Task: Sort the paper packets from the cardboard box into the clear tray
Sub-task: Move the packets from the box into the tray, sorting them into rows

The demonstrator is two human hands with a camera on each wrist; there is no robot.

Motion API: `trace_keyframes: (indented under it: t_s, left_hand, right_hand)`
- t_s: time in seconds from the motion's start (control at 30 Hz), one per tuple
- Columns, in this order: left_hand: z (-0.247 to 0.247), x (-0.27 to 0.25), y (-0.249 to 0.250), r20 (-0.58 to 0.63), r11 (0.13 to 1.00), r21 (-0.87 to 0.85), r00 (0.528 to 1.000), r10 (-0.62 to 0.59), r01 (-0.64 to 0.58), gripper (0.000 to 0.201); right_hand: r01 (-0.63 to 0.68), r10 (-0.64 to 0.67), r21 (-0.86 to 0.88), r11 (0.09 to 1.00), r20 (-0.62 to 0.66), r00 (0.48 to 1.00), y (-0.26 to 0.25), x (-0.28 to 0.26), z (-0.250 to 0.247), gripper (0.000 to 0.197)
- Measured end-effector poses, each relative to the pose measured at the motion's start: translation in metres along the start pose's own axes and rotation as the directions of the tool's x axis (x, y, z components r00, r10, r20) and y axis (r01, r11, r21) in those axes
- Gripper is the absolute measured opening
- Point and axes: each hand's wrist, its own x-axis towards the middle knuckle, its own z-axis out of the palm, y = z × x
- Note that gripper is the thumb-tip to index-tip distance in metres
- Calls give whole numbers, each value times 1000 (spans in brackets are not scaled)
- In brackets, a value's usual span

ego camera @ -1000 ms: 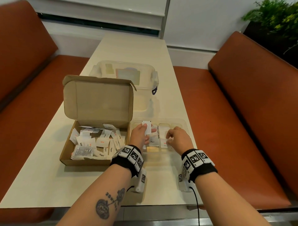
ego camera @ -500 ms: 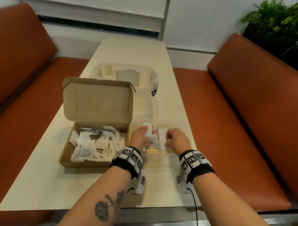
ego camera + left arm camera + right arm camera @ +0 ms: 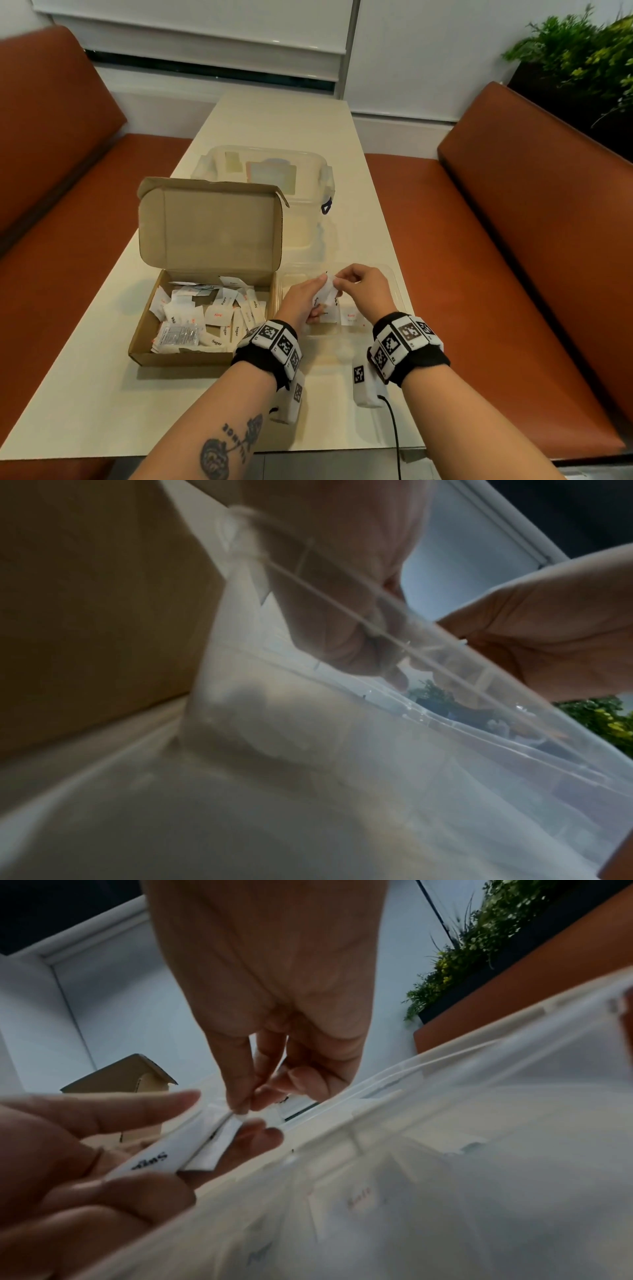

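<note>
The open cardboard box [image 3: 147, 356] on the table holds several white paper packets [image 3: 219, 317]. Right of it sits the clear tray [image 3: 399, 291], with packets lying in its compartments, one marked in red [image 3: 351, 317]. Above the tray my left hand [image 3: 303, 301] holds a small stack of white packets [image 3: 161, 1153]. My right hand [image 3: 359, 291] pinches the top corner of one of those packets [image 3: 219, 1137] between thumb and forefinger [image 3: 236, 1096]. Through the tray wall [image 3: 377, 750] the left wrist view shows both hands blurred.
A clear lidded storage bin [image 3: 267, 171] stands behind the box's raised lid [image 3: 215, 226]. Orange bench seats [image 3: 479, 274] flank the narrow table [image 3: 85, 394]. A planter with green plants [image 3: 575, 68] sits at the back right. A cable [image 3: 394, 431] trails from my right wrist.
My right hand has risen from the tray's packets and moved left to pinch the packet that my left hand holds. The left hand stayed over the tray.
</note>
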Motion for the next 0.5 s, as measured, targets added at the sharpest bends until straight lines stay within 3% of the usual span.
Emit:
trace_keyframes:
  t_s: [0.17, 0.5]
  left_hand:
    - [-6, 4, -4, -105, 992, 96, 990, 91, -81, 21]
    - [-3, 8, -8, -194, 971, 180, 962, 193, -159, 11]
  right_hand:
    - [-57, 65, 85, 995, -98, 993, 11, 1, -3, 10]
    - [-125, 125, 72, 990, 0, 992, 16, -2, -5, 11]
